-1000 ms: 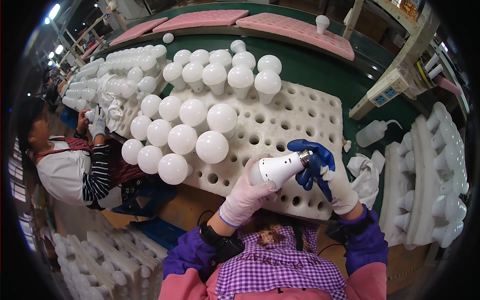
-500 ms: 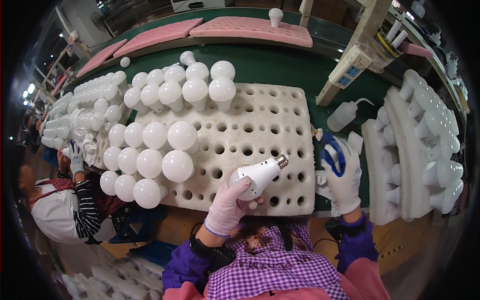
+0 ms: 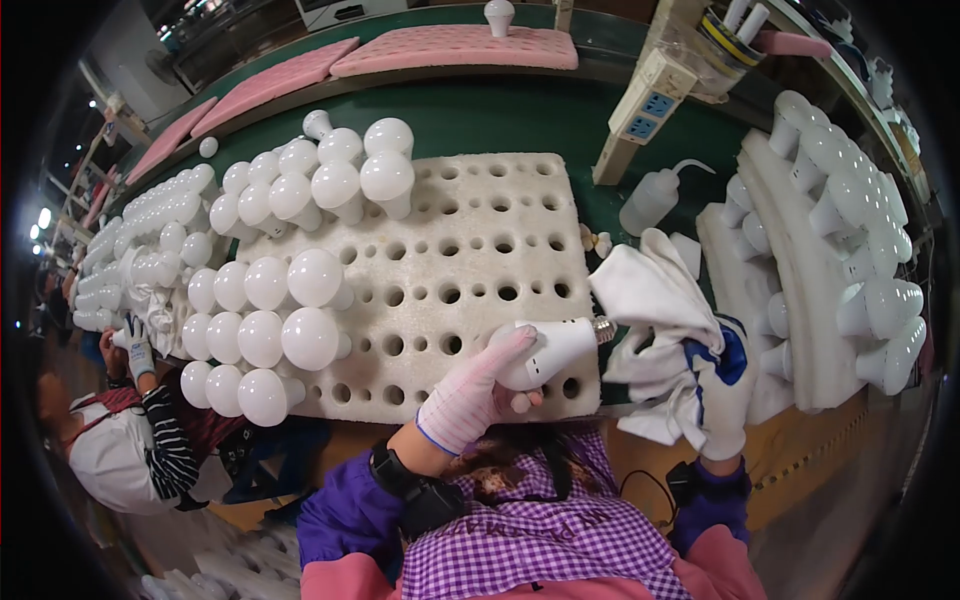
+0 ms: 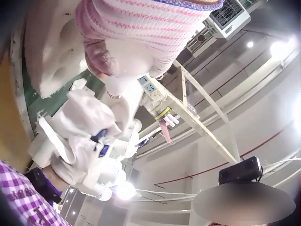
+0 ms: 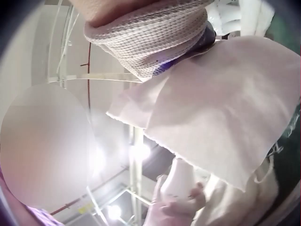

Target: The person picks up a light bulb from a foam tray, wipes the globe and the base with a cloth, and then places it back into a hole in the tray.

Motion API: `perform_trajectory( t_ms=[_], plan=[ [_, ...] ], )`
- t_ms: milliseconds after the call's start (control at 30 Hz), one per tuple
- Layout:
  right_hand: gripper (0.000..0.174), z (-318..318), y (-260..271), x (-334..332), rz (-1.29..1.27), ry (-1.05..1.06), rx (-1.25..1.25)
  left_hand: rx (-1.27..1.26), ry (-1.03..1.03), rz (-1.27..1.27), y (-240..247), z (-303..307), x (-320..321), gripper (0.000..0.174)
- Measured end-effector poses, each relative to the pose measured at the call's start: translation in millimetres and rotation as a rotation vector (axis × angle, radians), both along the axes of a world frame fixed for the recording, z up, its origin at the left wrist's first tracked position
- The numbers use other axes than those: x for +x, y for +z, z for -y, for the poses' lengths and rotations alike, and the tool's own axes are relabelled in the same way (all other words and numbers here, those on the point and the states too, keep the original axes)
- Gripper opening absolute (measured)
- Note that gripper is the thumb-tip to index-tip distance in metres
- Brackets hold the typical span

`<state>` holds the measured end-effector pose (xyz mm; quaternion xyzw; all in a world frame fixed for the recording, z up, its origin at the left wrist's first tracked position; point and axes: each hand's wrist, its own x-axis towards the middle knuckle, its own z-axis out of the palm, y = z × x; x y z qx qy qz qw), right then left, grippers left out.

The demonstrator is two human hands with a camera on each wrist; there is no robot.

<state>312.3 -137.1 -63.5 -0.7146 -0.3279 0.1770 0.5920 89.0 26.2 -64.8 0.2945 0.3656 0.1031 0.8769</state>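
My left hand (image 3: 465,395), in a pink-striped glove, grips a white LED bulb (image 3: 555,352) by its round end over the front right of the foam tray (image 3: 522,272). The bulb lies tilted, its metal screw base pointing right. My right hand (image 3: 722,385), in a white glove with blue coating, holds a crumpled white cloth (image 3: 655,295), which hangs beside the screw base. Across the right wrist view the cloth (image 5: 221,108) spreads wide and hides most of the fingers. Seen from the left wrist, the bulb (image 4: 129,56) sits within the curled fingers.
Several bulbs (image 3: 311,338) stand in the tray's left part. A squeeze bottle (image 3: 650,200) is behind the cloth, near a post with sockets (image 3: 648,110). Foam racks of bulbs (image 3: 850,290) stand at right. Another person (image 3: 120,450) works at left; pink foam mats (image 3: 450,52) lie behind.
My right hand left the screw base, moved right and picked up the white cloth, now raised near the bulb. My left hand keeps the bulb, now tilted lower. The head view has swung right.
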Motion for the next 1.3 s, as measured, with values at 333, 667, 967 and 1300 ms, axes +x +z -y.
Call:
perform_trajectory(
  t_ms=[333, 667, 967, 1300],
  plan=[
    [0.043, -22.5, -22.2, -38.4, 0.588, 0.216, 0.138, 0.409, -0.169, 0.219, -16.3, 23.5, 33.6, 0.049],
    [0.022, -35.3, -20.7, -33.7, -0.456, 0.211, 0.012, 1.696, -0.212, 0.036, 0.7, 23.9, 32.8, 0.056],
    [0.026, -49.9, 14.5, -46.4, 0.188, 0.27, -0.049, 0.243, 0.021, 0.175, -9.2, 21.7, 17.8, 0.054],
    [0.032, -23.3, 11.7, 10.5, 0.329, -0.03, -0.033, 0.271, 0.258, 0.154, -18.1, -4.9, -26.1, 0.061]
  ],
)
